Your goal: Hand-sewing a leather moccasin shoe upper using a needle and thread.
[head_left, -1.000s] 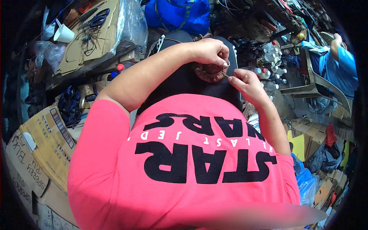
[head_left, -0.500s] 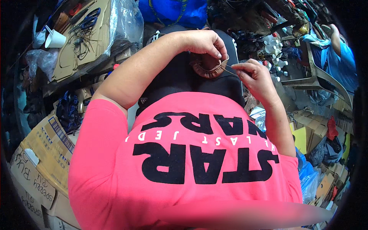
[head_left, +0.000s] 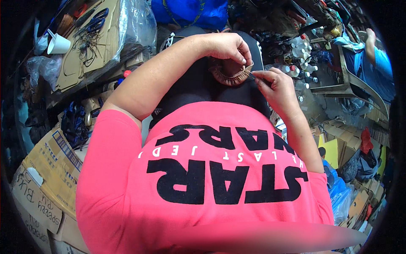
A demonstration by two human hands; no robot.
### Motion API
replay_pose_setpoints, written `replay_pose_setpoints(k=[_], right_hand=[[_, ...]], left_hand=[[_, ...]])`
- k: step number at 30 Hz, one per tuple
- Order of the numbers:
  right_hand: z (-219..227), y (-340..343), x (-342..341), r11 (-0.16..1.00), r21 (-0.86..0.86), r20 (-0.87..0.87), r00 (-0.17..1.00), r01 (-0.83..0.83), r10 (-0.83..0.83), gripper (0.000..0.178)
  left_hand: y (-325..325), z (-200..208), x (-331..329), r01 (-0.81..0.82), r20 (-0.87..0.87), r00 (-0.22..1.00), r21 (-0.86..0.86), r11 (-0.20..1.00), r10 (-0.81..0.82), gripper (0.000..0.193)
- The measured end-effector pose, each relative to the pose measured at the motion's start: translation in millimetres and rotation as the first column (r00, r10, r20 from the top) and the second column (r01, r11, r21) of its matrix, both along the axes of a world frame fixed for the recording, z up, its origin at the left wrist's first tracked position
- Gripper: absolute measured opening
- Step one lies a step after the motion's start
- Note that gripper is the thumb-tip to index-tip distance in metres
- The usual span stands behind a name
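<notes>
On my lap, over dark trousers, lies a brown leather shoe upper (head_left: 231,78) with a puckered, gathered edge curving toward me. My left hand (head_left: 231,50) reaches over it from the far side, fingers closed on the rim at its right. Just right of that rim, my right hand (head_left: 277,86) pinches a thin, pale needle (head_left: 252,75) between thumb and fingertips. The needle's tip is close to the puckered edge; whether it enters the leather is too small to tell. The left hand hides part of the upper.
Cardboard sheets (head_left: 108,40) carrying scissors (head_left: 98,19) and dark cords lie at the far left, beside a white cup (head_left: 58,44). Several white bottles (head_left: 300,53) stand to the right, near a chair frame (head_left: 338,89). Another person's arm (head_left: 370,46) shows at the far right. Cardboard boxes (head_left: 53,161) are stacked at left.
My right hand has moved left, closer to the rim of the shoe upper, and the thread span between them has shortened. The left hand keeps its hold in nearly the same place.
</notes>
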State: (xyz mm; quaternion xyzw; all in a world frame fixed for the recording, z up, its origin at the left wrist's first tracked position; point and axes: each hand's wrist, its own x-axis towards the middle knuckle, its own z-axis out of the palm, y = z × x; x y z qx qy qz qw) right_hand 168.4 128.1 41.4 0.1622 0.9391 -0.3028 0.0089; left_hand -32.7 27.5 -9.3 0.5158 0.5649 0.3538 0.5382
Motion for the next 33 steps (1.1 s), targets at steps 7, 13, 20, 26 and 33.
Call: replay_pose_setpoints(k=[7, 13, 20, 26, 33], right_hand=[[-14, 30, -11, 0.992, -0.073, 0.022, 0.994, -0.105, 0.107, 0.016], [-49, 53, -13, 0.782, -0.616, -0.002, 0.993, -0.092, 0.116, 0.017], [-45, 23, -13, 0.888, -0.459, -0.079, 0.997, -0.025, -0.013, 0.012], [-28, 16, -1, 0.972, -0.221, -0.163, 0.986, -0.078, 0.043, 0.02], [-31, -6, 16, 0.982, 0.152, -0.226, 0.963, -0.115, 0.147, 0.029]], left_hand=[[-2, -2, -3, 0.067, -0.128, 0.99, 0.051, 0.996, -0.06, 0.023], [3, -2, 0, 0.094, -0.253, 0.965, 0.062, 0.994, -0.076, 0.024], [-2, 9, 4, 0.036, -0.215, 0.975, -0.071, 0.997, -0.051, 0.024], [-44, 6, 13, -0.172, -0.505, 0.751, 0.473, 0.864, 0.426, 0.038], [-79, 1, 46, -0.31, -0.453, 0.692, 0.516, 0.798, 0.562, 0.02]])
